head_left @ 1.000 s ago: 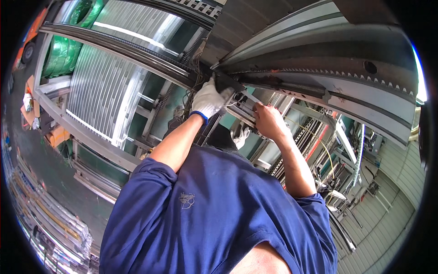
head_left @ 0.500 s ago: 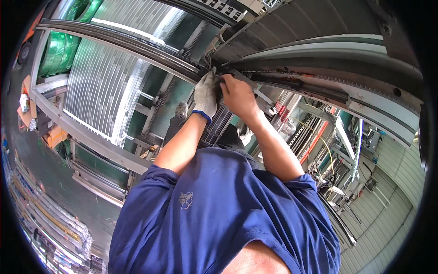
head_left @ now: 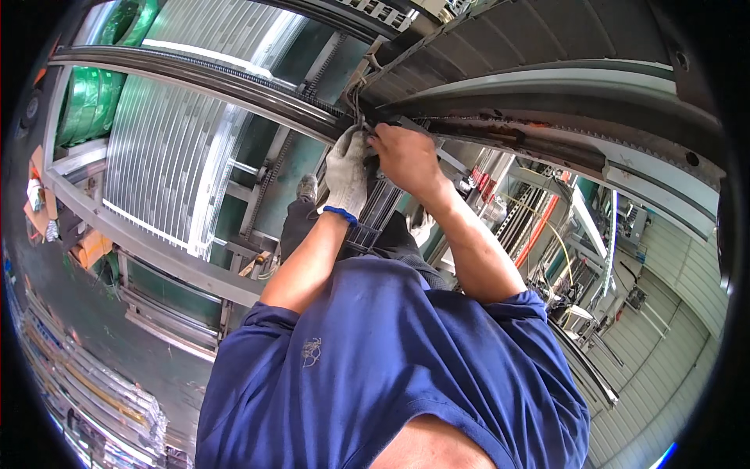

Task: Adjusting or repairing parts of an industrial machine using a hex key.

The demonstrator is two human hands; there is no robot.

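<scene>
Left hand: The left hand (head_left: pixel 346 173) wore a white work glove with a blue cuff. It sat just above the middle of the view, toward 12 o'clock. Its fingers were bent and pressed up against the dark metal rail (head_left: pixel 484 133). I cannot tell if they gripped anything.

Left arm: The bare forearm ran from the blue sleeve at the middle up toward 12 o'clock. The elbow was bent and low.

Right hand: The right hand (head_left: pixel 408 159) was bare. It touched the gloved hand, on its 3 o'clock side. The fingers were curled tight against the rail's under edge. What they pinched was hidden.

Right arm: It went from the sleeve near 4 o'clock up to the wrist, slanting toward 11 o'clock.

Rail: It was long, dark and a bit rusty. It ran from the hands out toward 3 o'clock, with a grey metal sheet (head_left: pixel 547 39) above it.

Wires: Thin wires (head_left: pixel 358 94) hung just above the gloved hand.

Shirt: The blue shirt (head_left: pixel 391 367) filled the 6 o'clock part.

Other things: A ribbed shiny panel (head_left: pixel 164 156) lay toward 9 o'clock. Green rolls (head_left: pixel 90 86) sat at 10 o'clock. A shoe (head_left: pixel 306 187) showed just beside the glove at its 9 o'clock.
</scene>
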